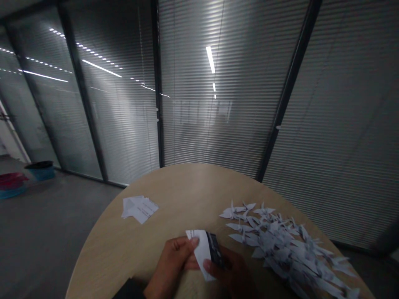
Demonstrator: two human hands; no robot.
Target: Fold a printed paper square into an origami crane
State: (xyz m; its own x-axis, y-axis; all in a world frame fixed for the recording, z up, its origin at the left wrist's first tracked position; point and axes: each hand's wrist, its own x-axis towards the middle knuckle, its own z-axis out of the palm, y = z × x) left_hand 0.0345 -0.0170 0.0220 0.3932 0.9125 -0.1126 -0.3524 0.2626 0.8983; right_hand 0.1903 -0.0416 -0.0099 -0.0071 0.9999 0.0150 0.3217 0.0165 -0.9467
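Note:
Near the table's front, between both hands, is a folded sheet of paper [201, 249], white with a dark printed band along its right side. My left hand [176, 259] pinches its left edge, thumb on top and fingers beneath. On the lower right part of the sheet, my right hand [229, 270] grips with the thumb on the white face; its other fingers are mostly hidden in shadow. To the right lies a large heap of folded white paper cranes [280, 245]. A small stack of printed paper sheets [140, 208] rests at the left.
The round wooden table [193, 182] has its curved far edge close to a glass partition with blinds [218, 133]. Beyond the table on the left floor stand a blue bin with a black liner [42, 170] and a blue bin with a red liner [12, 185].

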